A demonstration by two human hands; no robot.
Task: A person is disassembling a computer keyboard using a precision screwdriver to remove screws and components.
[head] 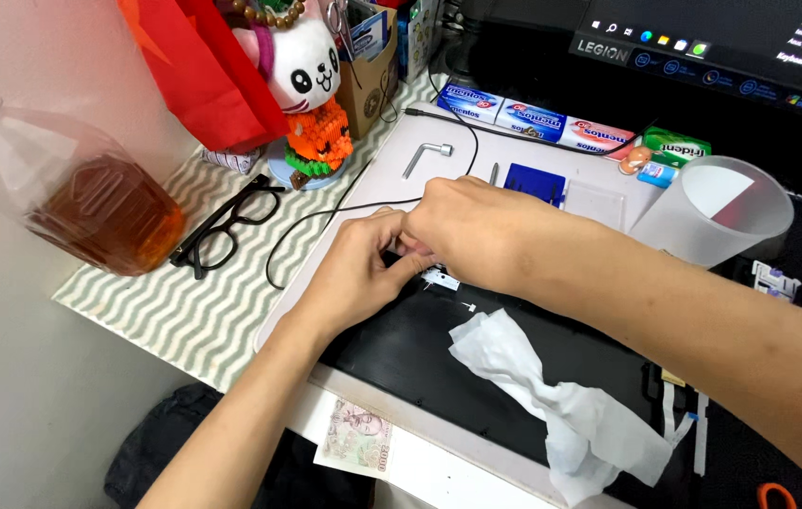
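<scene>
Your left hand and your right hand meet over the near edge of the white tray, fingers pinched narrow around a small white part that peeks out just under the right hand; the knuckles hide how firmly either hand has it, so I cannot tell which one actually bears it.

Taking the white tray as the landmark, from the head camera:

- Overlapping the tray's near side, directly under your hands, lies a flat black panel, and a crumpled white tissue rests on that panel, on the side nearer you and to the right of the hands.
- On the tray's far part sit a bent metal hex key and a small blue square piece, well apart from your fingers.
- A thin black cable loops off the tray's left edge onto the zigzag mat.
- Left of the tray on that mat lie black glasses, and further left a plastic bottle of amber liquid (about half full).
- Right of the tray a frosted plastic cup lies tipped on its side.
- Below the tray's near corner a banknote pokes out.
</scene>
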